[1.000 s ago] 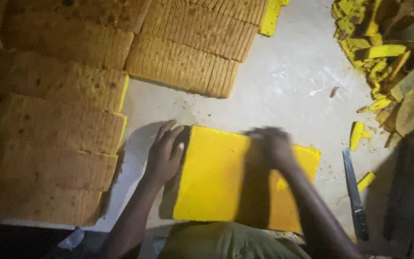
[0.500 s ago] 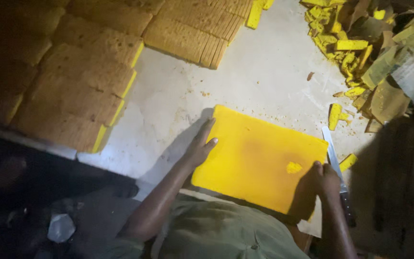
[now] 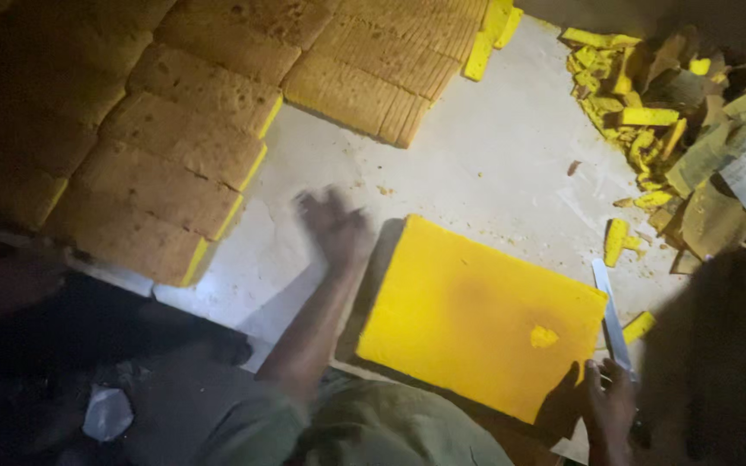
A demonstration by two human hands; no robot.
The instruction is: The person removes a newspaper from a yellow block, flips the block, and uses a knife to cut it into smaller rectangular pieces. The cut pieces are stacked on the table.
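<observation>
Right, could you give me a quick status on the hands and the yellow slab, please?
Left hand blurred, off the slab, fingers spread. Right hand at slab's near corner by the knife. Yellow slab flat on the table. Nothing on it.

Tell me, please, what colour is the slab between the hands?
The slab is bright yellow; head view.
</observation>
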